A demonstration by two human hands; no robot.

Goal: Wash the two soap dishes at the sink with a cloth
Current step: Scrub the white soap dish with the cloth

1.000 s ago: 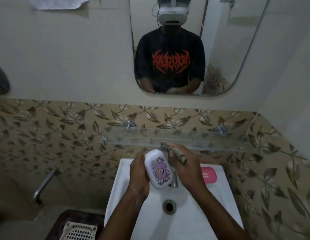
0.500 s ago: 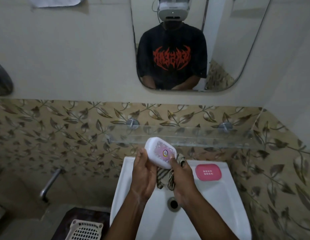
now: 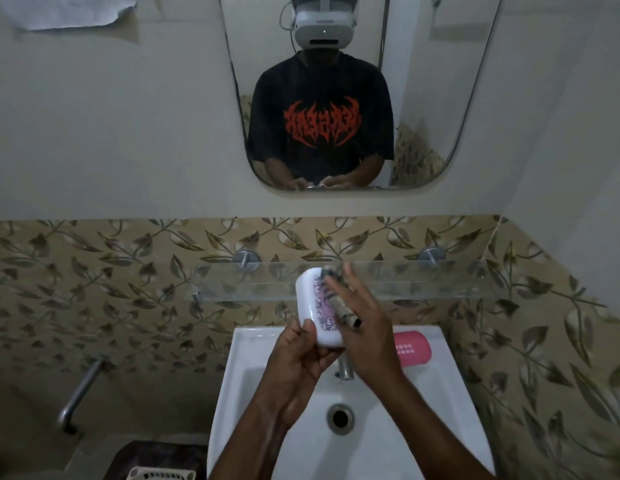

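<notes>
Noted: white soap dish (image 3: 307, 301), purple-black ornate print; pink soap dish (image 3: 413, 348) at its 4 o'clock (white dots); cloth (image 3: 346, 315) striped.

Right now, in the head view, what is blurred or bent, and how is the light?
Head view: light dim and flat; right hand and cloth motion-blurred against the white soap dish; glass shelf bowed by the wide lens; pink soap dish fairly sharp.
</notes>
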